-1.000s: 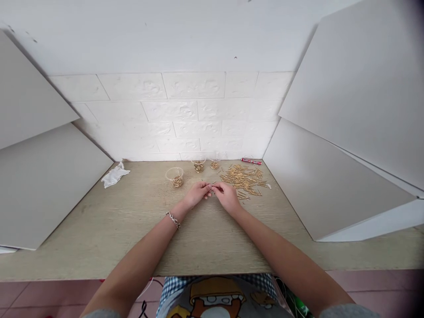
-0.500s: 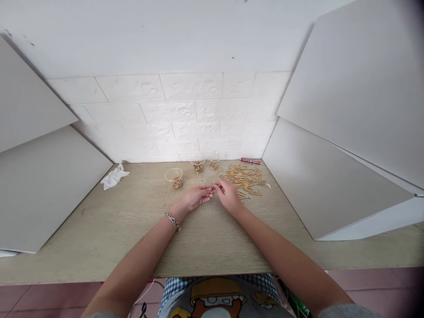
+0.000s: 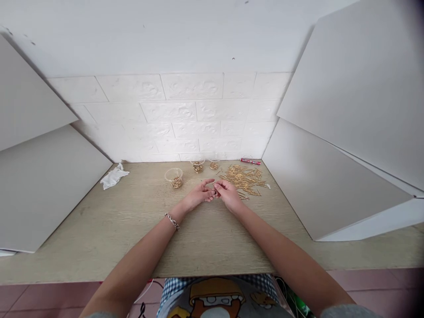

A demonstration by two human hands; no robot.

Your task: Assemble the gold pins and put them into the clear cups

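My left hand (image 3: 198, 195) and my right hand (image 3: 228, 194) meet over the middle of the wooden table (image 3: 139, 225). The left hand lies palm up with its fingers partly curled and the forefinger stretched out. The right hand's fingertips pinch a small thin gold piece (image 3: 214, 192) right at the left palm. A heap of thin gold pins (image 3: 243, 178) lies just behind and to the right of the right hand. Three small clear cups with gold bits stand behind the hands: one at the left (image 3: 174, 177), one in the middle (image 3: 198, 165) and one at the right (image 3: 213, 164).
A crumpled white cloth (image 3: 114, 177) lies at the back left of the table. A red pen-like object (image 3: 251, 161) rests by the white brick wall. Grey panels (image 3: 46, 185) close the table in on the left, and further panels (image 3: 318, 176) on the right.
My left hand has turned palm up and opened its forefinger. My right hand has shifted slightly toward the left palm. The heap and cups have not moved.
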